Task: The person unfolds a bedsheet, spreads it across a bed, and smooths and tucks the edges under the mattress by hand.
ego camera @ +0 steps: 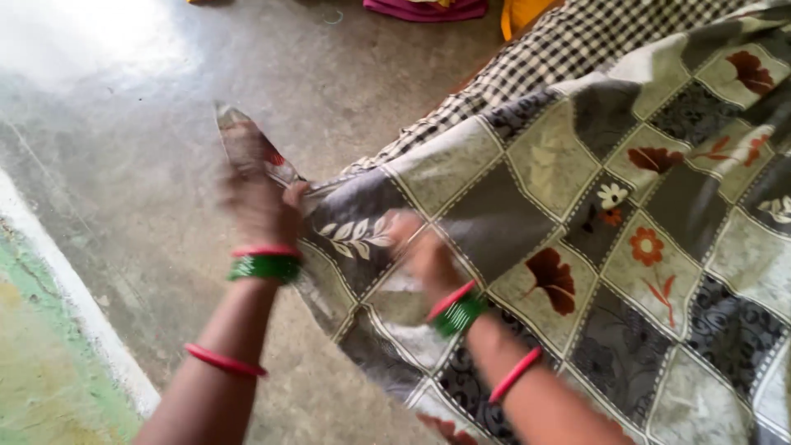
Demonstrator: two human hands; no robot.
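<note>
Left hand [257, 206] blurred, clenched on a corner of the sheet [577, 239], that corner poking up past the knuckles toward the floor [165, 124]. Right hand [424, 255] also blurred, lying on the sheet near its edge, fingers curled into the cloth; whether pinching a fold or only pressing, cannot tell. Red and green bangles [265, 264] on both wrists. Sheet patterned in grey and beige squares with red flowers, spread from lower middle to the right edge, draped over a checked cloth [568, 41] at top. Sheet's left edge running slantwise between the two hands, hanging above bare concrete. Open floor to the left and above. Pale raised border [74, 305] and green patch at far left. Pink and yellow cloth [428, 8] at the top edge, well apart.
</note>
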